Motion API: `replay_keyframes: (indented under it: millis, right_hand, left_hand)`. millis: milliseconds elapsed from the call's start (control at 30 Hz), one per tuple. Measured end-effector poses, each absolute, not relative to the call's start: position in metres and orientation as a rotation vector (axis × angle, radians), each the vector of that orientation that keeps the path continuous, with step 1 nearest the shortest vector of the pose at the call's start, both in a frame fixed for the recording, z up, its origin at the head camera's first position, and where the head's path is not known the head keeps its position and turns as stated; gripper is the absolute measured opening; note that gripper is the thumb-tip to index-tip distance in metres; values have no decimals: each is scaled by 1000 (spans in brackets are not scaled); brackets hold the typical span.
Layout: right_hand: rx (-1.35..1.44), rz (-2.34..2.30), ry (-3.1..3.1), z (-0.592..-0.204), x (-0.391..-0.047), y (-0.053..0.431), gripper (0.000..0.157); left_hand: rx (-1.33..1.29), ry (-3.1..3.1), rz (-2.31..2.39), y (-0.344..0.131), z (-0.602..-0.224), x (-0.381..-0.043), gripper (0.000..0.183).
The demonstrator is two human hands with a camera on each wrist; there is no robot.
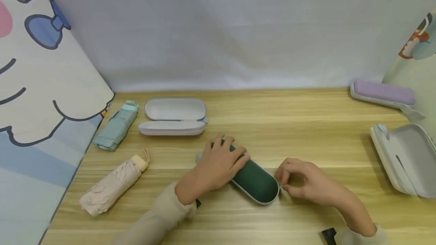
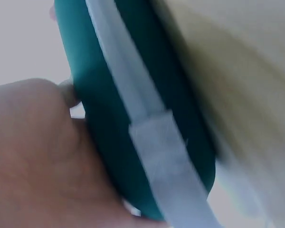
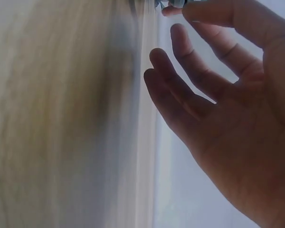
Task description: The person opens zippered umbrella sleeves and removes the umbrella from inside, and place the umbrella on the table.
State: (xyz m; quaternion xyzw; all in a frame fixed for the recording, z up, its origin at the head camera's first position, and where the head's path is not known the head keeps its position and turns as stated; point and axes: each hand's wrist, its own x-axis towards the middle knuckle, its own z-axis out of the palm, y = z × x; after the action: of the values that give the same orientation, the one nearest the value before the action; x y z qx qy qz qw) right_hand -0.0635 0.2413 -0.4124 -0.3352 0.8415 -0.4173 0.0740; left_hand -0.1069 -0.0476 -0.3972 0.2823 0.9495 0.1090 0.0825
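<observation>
In the head view a dark green zip case (image 1: 256, 181) with a grey zip edge lies at a slant on the table. My left hand (image 1: 218, 160) lies over its upper left part and grips it by the sides. The left wrist view has the green case (image 2: 109, 123) close up, its zip line and a grey fabric tab (image 2: 164, 147) showing beside the hand (image 2: 42, 156). At the case's lower right end, my right hand (image 1: 306, 182) pinches the small zip pull (image 1: 281, 187) between thumb and index finger. The right hand's other fingers (image 3: 194, 61) are loosely bent.
A pale open case (image 1: 172, 128) stands behind the left hand. Left of it lie a folded mint umbrella (image 1: 117, 127) and a folded beige umbrella (image 1: 110, 188). On the right are a closed purple case (image 1: 383, 92) and an open white case (image 1: 413, 162). A curtain (image 1: 238, 41) hangs behind the table.
</observation>
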Motion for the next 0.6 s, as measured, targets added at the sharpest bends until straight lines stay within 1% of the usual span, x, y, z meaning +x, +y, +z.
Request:
replay_keyframes:
  millis: [300,600]
  right_hand:
    - [-867,-1207,2691,-411,-66,249,36]
    - [-749,-1184,2833,-412,-70,249,34]
  left_hand:
    - [1013,2605,333,-65,-389,-118,63]
    - [1025,2550,330,-71,-385,-123,71]
